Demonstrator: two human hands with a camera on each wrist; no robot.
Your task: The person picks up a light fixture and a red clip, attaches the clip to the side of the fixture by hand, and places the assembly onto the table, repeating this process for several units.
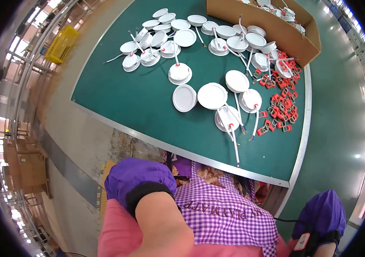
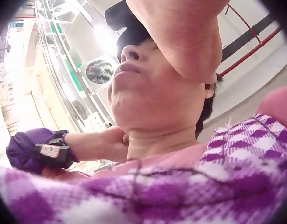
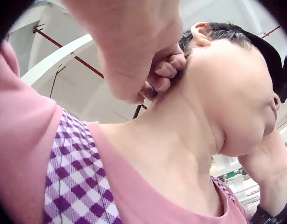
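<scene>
Both hands are raised to the person's head and neck, away from the table. In the left wrist view my left hand (image 2: 185, 42) lies against the side of the head; its fingers are out of frame. My right hand (image 3: 134, 51) is at the side of the neck below the ear in the right wrist view, its fingers curled against the skin and hair. I cannot tell whether strands of hair are between them. In the head view only the left forearm (image 1: 161, 222) and the purple sleeve covers (image 1: 139, 182) show, with both hands hidden.
On the green table (image 1: 135, 103) lie many round white downlights (image 1: 212, 96) with short white cables. Red and grey clips (image 1: 282, 107) are heaped at the right edge. An open cardboard box (image 1: 264, 25) holding more downlights stands at the back. A yellow crate (image 1: 62, 44) is off left.
</scene>
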